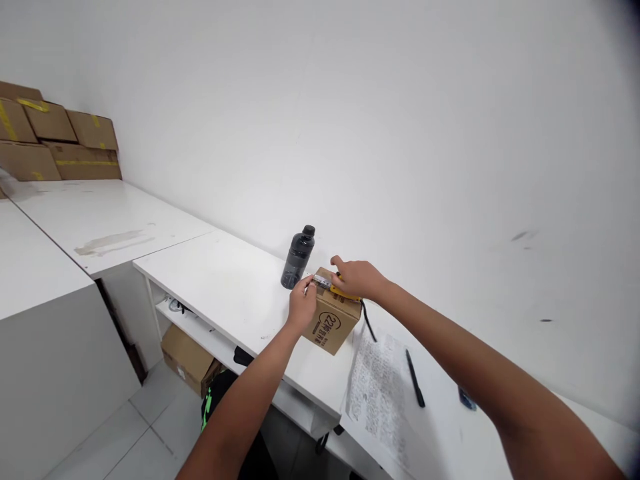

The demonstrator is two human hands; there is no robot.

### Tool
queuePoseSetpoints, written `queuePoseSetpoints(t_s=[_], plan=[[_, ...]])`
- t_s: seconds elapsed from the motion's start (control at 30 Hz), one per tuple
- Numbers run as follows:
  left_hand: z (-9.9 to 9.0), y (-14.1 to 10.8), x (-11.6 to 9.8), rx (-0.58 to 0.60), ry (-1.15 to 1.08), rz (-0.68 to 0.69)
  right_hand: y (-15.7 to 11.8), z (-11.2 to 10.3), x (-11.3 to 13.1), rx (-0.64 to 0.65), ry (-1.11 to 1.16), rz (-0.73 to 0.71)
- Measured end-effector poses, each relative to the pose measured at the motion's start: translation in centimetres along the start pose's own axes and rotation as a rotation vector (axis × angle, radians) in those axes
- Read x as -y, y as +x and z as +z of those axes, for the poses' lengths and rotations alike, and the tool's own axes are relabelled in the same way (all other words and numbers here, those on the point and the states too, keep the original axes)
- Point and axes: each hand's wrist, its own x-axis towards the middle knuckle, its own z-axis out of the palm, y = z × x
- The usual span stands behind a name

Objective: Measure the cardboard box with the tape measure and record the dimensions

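Observation:
A small brown cardboard box [327, 328] with dark printing stands on the white desk. Across its top lies the pulled-out blade of a yellow tape measure [345, 292]. My right hand [361, 277] is closed on the tape measure's case, over the right part of the box top. At the box's left edge, my left hand [302, 305] pinches the blade's end; the fingertips partly cover it. A black strap [369, 321] hangs from the tape measure down to the desk.
Just behind the box stands a dark water bottle [299, 257]. To the right lie a handwritten paper sheet [380, 393] and a black pen [415, 379]. Cardboard boxes [85, 160] are stacked far left. An opened carton [190, 357] sits below the desk.

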Motion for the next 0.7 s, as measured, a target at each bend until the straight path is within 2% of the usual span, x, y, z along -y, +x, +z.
queuePoseSetpoints(t_s=[0.2,0.33,0.43,0.7], plan=[[0.4,0.2,0.0,-0.011,0.032,-0.027,-5.2,1.8,-4.2,0.002,0.051,0.094],[0.7,0.4,-0.3,-0.017,0.059,-0.029,-7.3,3.3,-5.8,-0.029,0.099,0.171],[0.9,0.4,-0.6,-0.022,0.041,-0.024,-7.5,3.6,-6.2,-0.054,0.146,0.216],[0.8,0.4,-0.6,-0.039,0.020,-0.022,-4.7,2.0,-5.0,-0.100,0.145,0.124]])
